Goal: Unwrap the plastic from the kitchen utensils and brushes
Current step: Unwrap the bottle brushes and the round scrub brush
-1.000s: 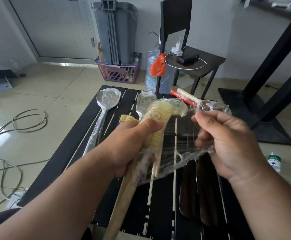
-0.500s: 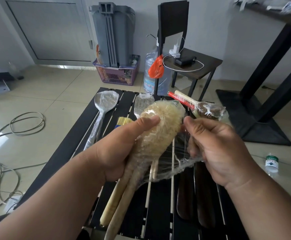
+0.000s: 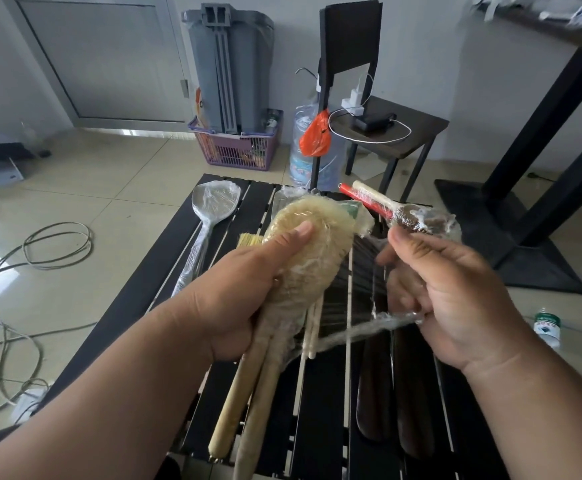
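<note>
My left hand [image 3: 248,289] grips a pale bristle brush [image 3: 303,237] with a long wooden handle, still partly covered in plastic wrap. My right hand [image 3: 445,292] pinches a stretched sheet of that clear plastic wrap [image 3: 362,271], pulled out to the right of the brush. On the black slatted table [image 3: 320,410] lie a wrapped metal spoon [image 3: 213,206], a wrapped metal spatula [image 3: 287,197], a yellow-bristled brush [image 3: 248,241] with a wooden handle, and a wrapped dark brush with a pale handle [image 3: 417,218] next to a red handle [image 3: 358,199].
Two dark wooden utensils [image 3: 397,393] lie on the table under my right arm. Beyond the table stand a dark chair [image 3: 386,129] with chargers, a water jug [image 3: 303,150], a purple basket [image 3: 237,147] and a grey bin [image 3: 228,64]. Cables [image 3: 12,289] lie on the floor at left, a small bottle [image 3: 546,327] at right.
My left hand has turned the brush so its bristled head faces up. My right hand has drawn the loose plastic further to the right, stretching it out from the brush.
</note>
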